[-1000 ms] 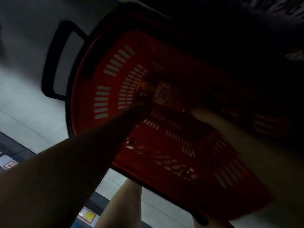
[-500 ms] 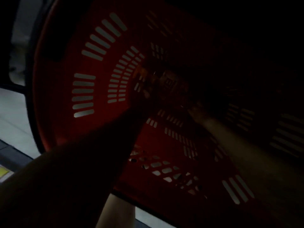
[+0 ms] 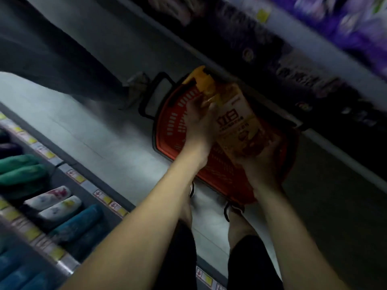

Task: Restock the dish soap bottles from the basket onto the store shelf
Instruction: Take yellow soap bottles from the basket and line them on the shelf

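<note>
Both hands, left hand (image 3: 199,124) and right hand (image 3: 259,164), now grip-closed, have lifted the soap bottle (image 3: 236,120) above the basket (image 3: 173,122).

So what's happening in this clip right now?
A person stands in a store aisle over a red basket on the floor and holds a yellow dish soap bottle with both hands. The left hand grips near the cap end, and the right hand supports the base. The bottle is held above the basket and has not reached a shelf yet. Stocked shelves run along both sides of the aisle.
</note>
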A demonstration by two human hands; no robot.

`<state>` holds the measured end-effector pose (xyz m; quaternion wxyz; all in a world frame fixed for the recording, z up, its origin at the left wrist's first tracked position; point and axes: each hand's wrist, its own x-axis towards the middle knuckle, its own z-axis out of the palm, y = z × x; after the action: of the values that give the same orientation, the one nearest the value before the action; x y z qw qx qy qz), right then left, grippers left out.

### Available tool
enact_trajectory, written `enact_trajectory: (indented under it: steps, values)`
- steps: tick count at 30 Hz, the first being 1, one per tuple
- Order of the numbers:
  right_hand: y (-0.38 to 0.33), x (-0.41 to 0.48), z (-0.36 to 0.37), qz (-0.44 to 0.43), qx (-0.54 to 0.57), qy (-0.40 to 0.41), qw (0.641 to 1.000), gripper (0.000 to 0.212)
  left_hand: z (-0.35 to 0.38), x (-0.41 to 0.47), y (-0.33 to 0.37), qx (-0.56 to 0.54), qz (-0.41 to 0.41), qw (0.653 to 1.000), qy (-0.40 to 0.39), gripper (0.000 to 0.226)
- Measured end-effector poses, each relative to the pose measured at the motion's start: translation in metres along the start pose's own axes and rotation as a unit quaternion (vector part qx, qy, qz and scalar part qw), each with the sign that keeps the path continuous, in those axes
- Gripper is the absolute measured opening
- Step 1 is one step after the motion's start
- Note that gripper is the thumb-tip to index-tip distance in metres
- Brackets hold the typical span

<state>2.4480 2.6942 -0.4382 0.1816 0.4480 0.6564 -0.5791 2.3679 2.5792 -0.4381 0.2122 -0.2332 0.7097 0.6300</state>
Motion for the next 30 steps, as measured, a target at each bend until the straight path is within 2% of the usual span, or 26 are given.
enact_trajectory:
  steps: [3, 6, 9, 11, 15, 17, 22, 26, 30]
  values:
    - [-0.039, -0.044, -0.025, -0.043, 0.076, -0.027, 0.996, 0.099, -0.008, -0.036, 0.055, -0.001, 0.022, 0.999, 0.031, 0.038]
    - [-0.08, -0.093, -0.038, -0.117, 0.06, -0.016, 0.991, 0.09, -0.02, -0.078, 0.111, -0.035, 0.081, 0.996, 0.032, 0.04]
    - [-0.115, -0.131, -0.049, -0.165, 0.09, -0.042, 0.981, 0.104, -0.033, -0.123, 0.162, -0.046, 0.157, 0.986, 0.044, 0.052]
    - [-0.142, -0.157, -0.057, -0.186, 0.098, -0.091, 0.973, 0.117, -0.044, -0.154, 0.194, -0.049, 0.198, 0.977, 0.056, 0.056]
    - [-0.193, -0.21, -0.073, -0.21, 0.077, -0.203, 0.953, 0.088, -0.07, -0.206, 0.253, -0.048, 0.278, 0.955, 0.091, 0.055]
    - [-0.212, -0.236, -0.074, -0.223, 0.076, -0.227, 0.945, 0.087, -0.088, -0.231, 0.278, -0.053, 0.321, 0.94, 0.1, 0.052]
    - [-0.263, -0.299, -0.063, -0.273, 0.088, -0.289, 0.913, 0.085, -0.134, -0.283, 0.316, -0.083, 0.386, 0.91, 0.125, 0.068]
    - [-0.289, -0.343, -0.036, -0.299, 0.092, -0.344, 0.885, 0.081, -0.175, -0.306, 0.323, -0.068, 0.398, 0.911, 0.085, 0.071]
    - [-0.297, -0.38, 0.013, -0.321, 0.024, -0.397, 0.859, 0.08, -0.231, -0.321, 0.312, -0.11, 0.388, 0.913, 0.057, 0.086]
